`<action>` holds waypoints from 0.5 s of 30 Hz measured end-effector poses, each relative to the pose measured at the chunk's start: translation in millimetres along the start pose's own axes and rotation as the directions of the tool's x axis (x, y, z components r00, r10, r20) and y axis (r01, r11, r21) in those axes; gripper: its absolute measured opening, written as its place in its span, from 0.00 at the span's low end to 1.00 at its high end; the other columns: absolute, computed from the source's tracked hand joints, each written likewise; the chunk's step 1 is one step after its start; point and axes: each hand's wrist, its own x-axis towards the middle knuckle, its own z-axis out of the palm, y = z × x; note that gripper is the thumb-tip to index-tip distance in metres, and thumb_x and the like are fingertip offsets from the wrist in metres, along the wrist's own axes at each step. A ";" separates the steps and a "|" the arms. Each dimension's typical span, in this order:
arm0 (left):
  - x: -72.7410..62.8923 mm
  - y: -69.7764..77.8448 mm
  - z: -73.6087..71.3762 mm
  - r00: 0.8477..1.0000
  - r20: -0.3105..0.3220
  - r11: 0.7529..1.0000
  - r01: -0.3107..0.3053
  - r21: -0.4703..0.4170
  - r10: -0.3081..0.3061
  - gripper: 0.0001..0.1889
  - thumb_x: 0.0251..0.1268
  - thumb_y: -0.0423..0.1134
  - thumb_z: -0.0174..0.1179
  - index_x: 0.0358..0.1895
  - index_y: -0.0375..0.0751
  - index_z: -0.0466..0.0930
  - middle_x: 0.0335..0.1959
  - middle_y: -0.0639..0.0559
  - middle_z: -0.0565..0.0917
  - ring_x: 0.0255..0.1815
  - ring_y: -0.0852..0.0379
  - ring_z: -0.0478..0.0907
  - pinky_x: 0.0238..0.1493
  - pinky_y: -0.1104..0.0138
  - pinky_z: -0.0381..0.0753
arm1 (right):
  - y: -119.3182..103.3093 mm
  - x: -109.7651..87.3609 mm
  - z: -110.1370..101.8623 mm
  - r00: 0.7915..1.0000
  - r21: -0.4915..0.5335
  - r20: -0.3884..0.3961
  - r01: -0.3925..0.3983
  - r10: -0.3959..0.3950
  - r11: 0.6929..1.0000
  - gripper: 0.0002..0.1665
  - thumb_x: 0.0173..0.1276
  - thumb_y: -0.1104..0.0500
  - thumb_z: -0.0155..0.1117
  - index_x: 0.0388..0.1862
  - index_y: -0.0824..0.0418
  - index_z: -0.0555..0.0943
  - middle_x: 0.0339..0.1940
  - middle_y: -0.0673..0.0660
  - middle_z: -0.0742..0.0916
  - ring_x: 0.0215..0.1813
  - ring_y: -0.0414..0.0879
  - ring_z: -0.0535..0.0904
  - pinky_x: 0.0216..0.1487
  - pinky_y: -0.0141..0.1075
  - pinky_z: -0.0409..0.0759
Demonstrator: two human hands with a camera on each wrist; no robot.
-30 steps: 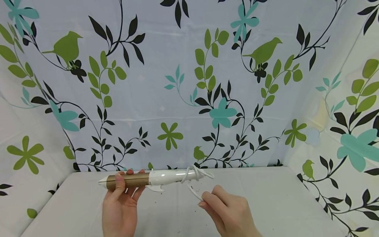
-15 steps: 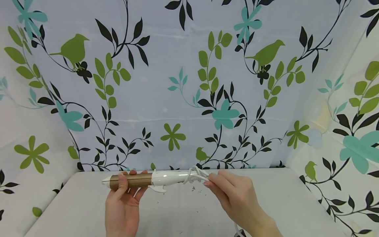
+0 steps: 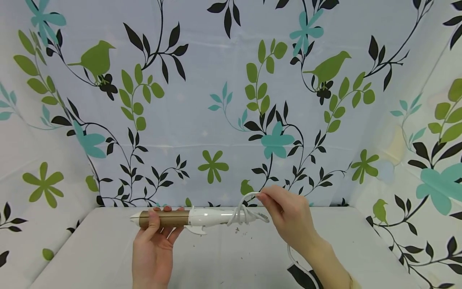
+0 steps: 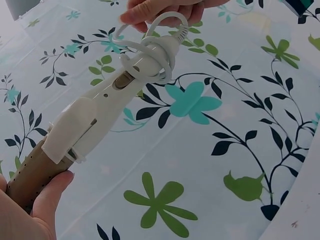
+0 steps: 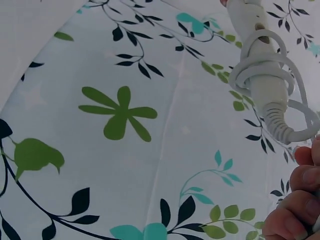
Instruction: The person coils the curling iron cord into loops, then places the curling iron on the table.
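Observation:
A curling iron [image 3: 211, 217] with a gold barrel and a glossy white handle is held level above the white table. My left hand [image 3: 153, 253] grips the gold barrel [image 4: 24, 176], thumb on the near side. White cord [image 5: 265, 71] is wound in several loops around the handle's end, beside the ribbed cord sleeve [image 5: 276, 122]. To the right, my right hand [image 3: 294, 218] pinches the cord a little above the handle end, and an arc of it runs from the loops to the fingertips. More cord [image 3: 293, 259] hangs below the right wrist.
The white table [image 3: 223, 261] has small dark specks on it. Behind it hangs a cloth [image 3: 180, 132] printed with leaves, birds and flowers, and similar cloth covers both sides. A dark leaf shape [image 3: 300, 277] shows at the near edge, under the hanging cord.
My right hand has gone up from low near the table, past the handle's end, to above it, carrying the cord around. The left hand keeps its grip on the barrel.

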 end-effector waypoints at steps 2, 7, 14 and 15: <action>0.4 -0.1 0.1 1.000 0.010 1.000 0.007 -0.001 -0.007 0.09 0.78 0.43 0.50 0.51 0.44 0.66 0.45 0.49 0.77 0.52 0.46 0.85 0.53 0.56 0.87 | 4.9 -1.8 2.4 0.998 0.041 0.014 -0.055 0.055 0.998 0.11 0.76 0.55 0.59 0.35 0.60 0.82 0.23 0.48 0.80 0.20 0.34 0.65 0.21 0.18 0.65; 1.2 -0.4 0.1 1.000 0.023 1.000 0.015 -0.001 -0.015 0.09 0.78 0.44 0.49 0.52 0.45 0.65 0.45 0.49 0.77 0.52 0.46 0.85 0.55 0.56 0.86 | 13.7 -8.2 8.1 0.983 0.124 0.070 -0.175 0.167 0.977 0.04 0.71 0.66 0.64 0.37 0.58 0.82 0.22 0.48 0.79 0.23 0.33 0.65 0.22 0.20 0.66; 0.7 -1.4 -1.9 0.998 0.055 0.999 0.021 -0.030 -0.019 0.09 0.78 0.43 0.49 0.52 0.45 0.65 0.45 0.49 0.76 0.53 0.45 0.85 0.56 0.55 0.85 | 20.9 -18.0 14.5 0.952 0.188 0.151 -0.292 0.266 0.938 0.12 0.68 0.73 0.62 0.38 0.55 0.81 0.20 0.45 0.72 0.22 0.32 0.62 0.20 0.22 0.62; 0.5 -1.5 -2.4 0.998 0.064 0.999 0.021 -0.035 -0.019 0.09 0.78 0.43 0.48 0.52 0.44 0.65 0.45 0.49 0.76 0.53 0.45 0.85 0.57 0.55 0.85 | 21.2 -18.8 15.4 0.949 0.197 0.160 -0.302 0.274 0.933 0.12 0.69 0.72 0.62 0.38 0.55 0.81 0.19 0.44 0.72 0.22 0.31 0.61 0.20 0.23 0.62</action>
